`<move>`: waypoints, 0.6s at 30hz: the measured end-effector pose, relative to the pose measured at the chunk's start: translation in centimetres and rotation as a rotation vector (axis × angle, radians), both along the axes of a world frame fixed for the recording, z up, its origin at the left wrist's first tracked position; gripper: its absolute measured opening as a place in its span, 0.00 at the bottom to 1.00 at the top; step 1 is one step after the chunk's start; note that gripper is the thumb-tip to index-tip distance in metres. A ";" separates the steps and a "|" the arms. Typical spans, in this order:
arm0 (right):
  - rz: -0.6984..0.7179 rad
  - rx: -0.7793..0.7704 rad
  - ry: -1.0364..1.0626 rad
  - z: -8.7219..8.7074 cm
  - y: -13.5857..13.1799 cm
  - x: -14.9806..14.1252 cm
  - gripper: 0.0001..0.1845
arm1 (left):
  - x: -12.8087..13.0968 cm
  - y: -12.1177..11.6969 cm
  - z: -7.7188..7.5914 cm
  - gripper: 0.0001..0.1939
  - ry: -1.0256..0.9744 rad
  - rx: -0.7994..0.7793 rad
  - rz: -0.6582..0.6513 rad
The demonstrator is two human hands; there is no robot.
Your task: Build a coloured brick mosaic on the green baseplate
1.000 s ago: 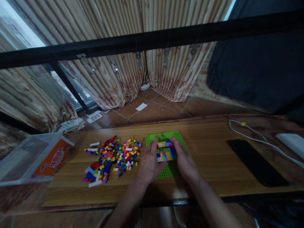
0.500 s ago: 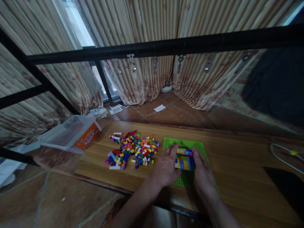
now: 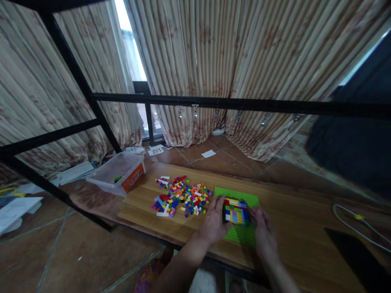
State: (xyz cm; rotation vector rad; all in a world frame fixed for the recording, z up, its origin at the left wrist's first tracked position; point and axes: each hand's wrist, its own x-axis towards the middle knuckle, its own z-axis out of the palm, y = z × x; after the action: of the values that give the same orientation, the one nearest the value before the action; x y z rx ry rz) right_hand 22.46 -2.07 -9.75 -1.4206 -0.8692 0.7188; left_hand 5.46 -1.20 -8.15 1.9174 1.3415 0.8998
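Note:
A multicoloured block of toy building bricks (image 3: pixel 236 212) is held above a green studded baseplate (image 3: pixel 241 237). My left hand (image 3: pixel 214 219) grips its left side, thumb at the near edge and fingers at the far left corner. At the block's right edge, my right hand (image 3: pixel 265 230) has its fingers curled in and closed against it; their tips are partly hidden. To the left of my hands, loose bricks (image 3: pixel 183 195) of many colours lie in a spread pile.
A wooden table (image 3: pixel 293 244) bears the baseplate and bricks. At its left end stands a clear plastic box (image 3: pixel 110 173) with an orange label and something green inside. A white cable (image 3: pixel 342 217) and a dark flat object (image 3: pixel 351 248) lie at the right. A black metal rail (image 3: pixel 207 101) crosses beyond.
The camera view has tilted up and shifted left. My right hand's fingers have drawn in from along the block's side to a pinch at its right edge; my left hand keeps its grip.

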 end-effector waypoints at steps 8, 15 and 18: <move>-0.030 0.031 -0.200 3.5 -7.4 -1.8 0.29 | -2.3 -7.1 0.3 0.42 0.033 -0.078 0.072; 0.205 -0.062 -0.109 2.2 -17.4 -5.7 0.25 | -4.7 -10.2 2.2 0.36 0.233 -0.016 0.004; 0.284 -0.049 -0.167 2.1 -20.3 -5.6 0.22 | -5.5 -10.2 2.8 0.33 0.371 0.015 -0.015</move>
State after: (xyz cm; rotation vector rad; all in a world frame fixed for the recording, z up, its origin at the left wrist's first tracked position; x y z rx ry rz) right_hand 16.86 -22.33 -7.64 -1.4302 -1.2072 0.8467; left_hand -0.03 -11.36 -5.31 2.1776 1.5276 0.5635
